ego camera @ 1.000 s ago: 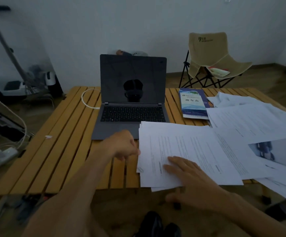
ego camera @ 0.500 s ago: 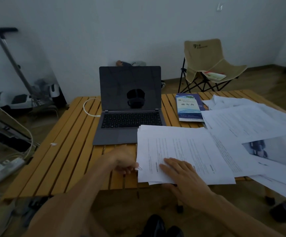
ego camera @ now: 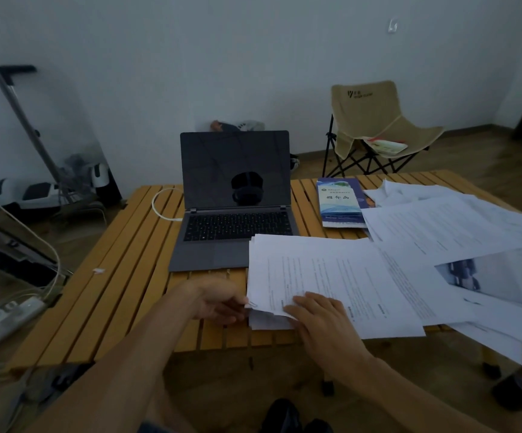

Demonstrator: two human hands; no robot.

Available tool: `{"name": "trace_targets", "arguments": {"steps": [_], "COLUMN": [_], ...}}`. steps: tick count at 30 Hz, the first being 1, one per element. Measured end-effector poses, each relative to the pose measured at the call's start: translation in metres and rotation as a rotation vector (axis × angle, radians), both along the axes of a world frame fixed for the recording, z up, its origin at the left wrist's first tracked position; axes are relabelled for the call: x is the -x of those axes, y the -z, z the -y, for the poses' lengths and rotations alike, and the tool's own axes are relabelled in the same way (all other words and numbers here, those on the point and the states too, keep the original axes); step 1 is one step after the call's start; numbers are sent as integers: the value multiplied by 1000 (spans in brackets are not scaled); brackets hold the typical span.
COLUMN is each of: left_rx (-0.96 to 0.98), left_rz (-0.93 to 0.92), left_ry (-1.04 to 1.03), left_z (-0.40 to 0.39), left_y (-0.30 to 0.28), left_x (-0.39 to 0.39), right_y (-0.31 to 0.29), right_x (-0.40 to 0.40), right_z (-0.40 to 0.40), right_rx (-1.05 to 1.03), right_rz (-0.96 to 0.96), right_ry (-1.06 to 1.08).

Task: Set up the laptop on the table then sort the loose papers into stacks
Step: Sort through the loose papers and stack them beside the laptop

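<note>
Left hand (ego camera: 219, 303) pinching the lower left corner of the paper stack (ego camera: 322, 282), right at a paper clip (ego camera: 252, 304). Right hand (ego camera: 319, 317) flat and relaxed, pressing down on the top sheet. Open laptop (ego camera: 234, 201) dark on the slatted table (ego camera: 122, 276), just behind the stack. More loose sheets (ego camera: 459, 232) spilling rightward, cut off at the frame edge. Print too small to read.

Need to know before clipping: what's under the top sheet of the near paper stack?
More white sheets show below the top sheet at its lifted near-left corner, where the left hand pinches a paper clip. Their number and print stay covered.
</note>
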State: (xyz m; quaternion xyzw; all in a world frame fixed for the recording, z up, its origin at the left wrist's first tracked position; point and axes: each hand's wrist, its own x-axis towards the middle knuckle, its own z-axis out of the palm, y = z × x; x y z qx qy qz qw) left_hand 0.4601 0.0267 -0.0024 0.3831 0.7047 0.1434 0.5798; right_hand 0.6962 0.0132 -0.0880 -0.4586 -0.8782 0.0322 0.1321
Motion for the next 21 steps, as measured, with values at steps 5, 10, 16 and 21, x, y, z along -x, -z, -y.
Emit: {"name": "trace_targets", "arguments": {"steps": [5, 10, 16, 21], "left_rx": [18, 11, -76, -312], "left_rz": [5, -56, -204, -298], "left_ry": [-16, -12, 73, 57], "left_z": [-2, -2, -2, -7], "left_y": [3, 2, 5, 14], "left_x": [2, -2, -3, -5], "right_y": [6, -12, -20, -36], "right_x": [-8, -22, 10, 3], "right_z": [0, 1, 2, -5], "right_rx": [-31, 253, 224, 324], "right_rz": [63, -207, -183, -114], "right_ry": [-7, 90, 76, 136]}}
